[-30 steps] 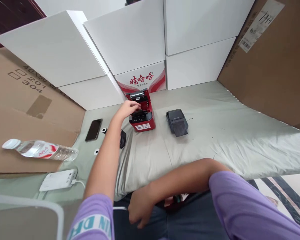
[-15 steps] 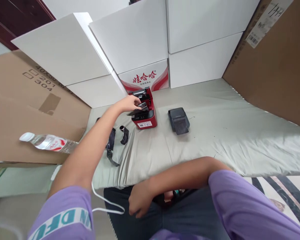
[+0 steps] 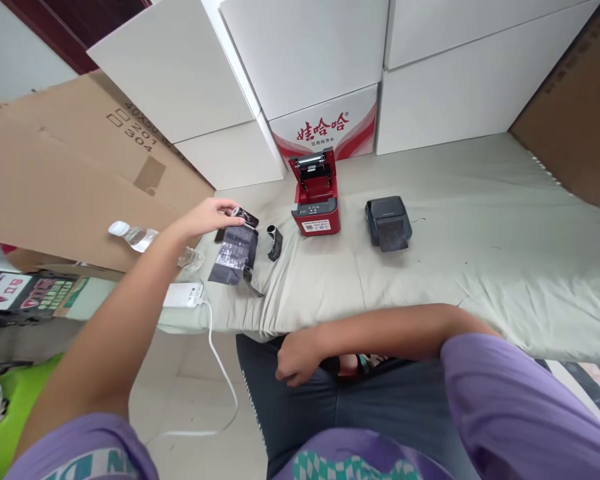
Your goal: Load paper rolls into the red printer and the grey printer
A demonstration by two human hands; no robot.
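our left hand (image 3: 214,216) has its thumb and fingers closed around a small cylindrical roll of glossy black film (image 3: 247,217), over the pale green cloth (image 3: 325,273). our right hand (image 3: 300,355) rests half curled on our lap, palm hidden, so we cannot tell whether it holds anything. a wide, wrinkled dark strip of film (image 3: 234,253) spreads at six o'clock from the roll; if it is joined to it, a loose pinch could let the roll spin and unwind further. a shorter black curled roll with a pale core (image 3: 275,244) sits near at four o'clock, and trailing film might snag it. the red box-shaped plastic printer (image 3: 319,220), lid raised, stands at three o'clock, out of harm's way, we judge.
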